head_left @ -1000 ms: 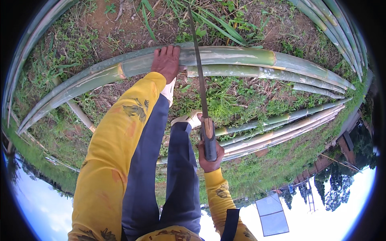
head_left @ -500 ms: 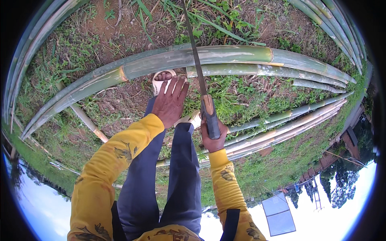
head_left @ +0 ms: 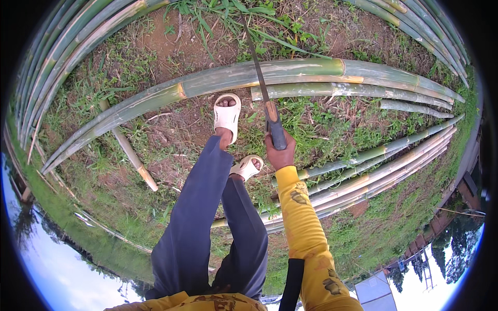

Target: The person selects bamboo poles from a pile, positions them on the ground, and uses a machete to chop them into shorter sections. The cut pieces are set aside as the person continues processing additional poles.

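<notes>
My right hand [head_left: 280, 150] is closed round the wood-and-black handle of a hand saw [head_left: 256, 59]. Its long, dark, narrow blade points away from me over the bamboo; its teeth cannot be made out. Beneath the blade, a thick green bamboo pole [head_left: 218, 81] lies across the ground from left to right. A thinner cut bamboo piece [head_left: 311, 90] lies against its near side, with its cut end close to the blade. My left hand is out of view.
My feet in pale sandals [head_left: 233, 126] stand on the near side of the thick pole. Bamboo poles lie in piles at the far left [head_left: 62, 62], far right [head_left: 415, 26] and near right [head_left: 358, 179]. A short bamboo stick [head_left: 129, 150] lies under the thick pole at left.
My left hand and sleeve, which were over my legs near the thick pole, have left the view. My right hand keeps hold of the saw, slightly farther right and up. The view has shifted.
</notes>
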Available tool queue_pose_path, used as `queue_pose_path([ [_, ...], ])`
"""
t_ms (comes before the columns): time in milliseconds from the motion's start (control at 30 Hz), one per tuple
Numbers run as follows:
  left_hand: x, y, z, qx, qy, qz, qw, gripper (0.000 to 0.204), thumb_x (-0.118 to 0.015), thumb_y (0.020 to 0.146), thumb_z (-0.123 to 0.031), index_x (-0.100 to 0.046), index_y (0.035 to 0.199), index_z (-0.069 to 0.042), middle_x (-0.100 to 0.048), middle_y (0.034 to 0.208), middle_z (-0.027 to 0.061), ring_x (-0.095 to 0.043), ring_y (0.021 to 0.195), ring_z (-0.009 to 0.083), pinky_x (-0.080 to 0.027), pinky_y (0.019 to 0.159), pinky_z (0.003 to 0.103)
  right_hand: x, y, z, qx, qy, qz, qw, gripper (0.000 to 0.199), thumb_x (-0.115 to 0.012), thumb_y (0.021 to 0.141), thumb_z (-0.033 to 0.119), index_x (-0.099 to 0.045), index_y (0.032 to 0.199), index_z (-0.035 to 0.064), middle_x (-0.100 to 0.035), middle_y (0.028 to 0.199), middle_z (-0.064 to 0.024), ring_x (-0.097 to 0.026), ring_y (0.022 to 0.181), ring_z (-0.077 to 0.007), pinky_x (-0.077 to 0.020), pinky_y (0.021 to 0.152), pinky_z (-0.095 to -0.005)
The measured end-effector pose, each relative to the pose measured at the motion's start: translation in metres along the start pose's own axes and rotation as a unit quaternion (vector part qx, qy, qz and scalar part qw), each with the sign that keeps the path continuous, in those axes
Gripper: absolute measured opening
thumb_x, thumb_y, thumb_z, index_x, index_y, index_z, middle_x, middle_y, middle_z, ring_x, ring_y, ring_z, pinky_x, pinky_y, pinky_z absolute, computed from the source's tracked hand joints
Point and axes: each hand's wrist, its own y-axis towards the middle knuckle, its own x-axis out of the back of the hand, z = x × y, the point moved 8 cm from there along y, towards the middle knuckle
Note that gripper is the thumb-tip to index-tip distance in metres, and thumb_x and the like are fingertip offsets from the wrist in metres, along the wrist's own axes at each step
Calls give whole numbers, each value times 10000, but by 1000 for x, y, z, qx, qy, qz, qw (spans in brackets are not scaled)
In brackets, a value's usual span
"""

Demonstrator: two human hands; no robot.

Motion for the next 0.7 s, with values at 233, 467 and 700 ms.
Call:
queue_pose_path([
  [233,217,7,-25,-151,69,-286,944,194,-625,945,-113,-664,1124,-48,-696,985,125,-673,918,344,-525,850,455,2,4,-15,14,-18,-15,1000,165,-741,885,69,-699,1027,-3,-655,756,-36,-564,680,-73,-498,643,-285],
  [467,465,105,57,-31,389,-625,676,793,-856,713,-401,-505,1318,-27,-558,1267,195,-518,1211,387,-399,1067,483,-9,-3,-32,78,6,-11,997,155,-734,886,41,-693,1030,1,-641,739,-39,-564,663,-73,-488,631,-269],
  [700,496,163,68,13,420,-618,665,821,-876,640,-474,-544,1259,-49,-658,1140,201,-623,1105,379,-465,1017,478,-9,0,-57,173,-3,-16,985,132,-714,880,34,-682,1003,-1,-655,736,-88,-597,629,-94,-492,612,-279],
])
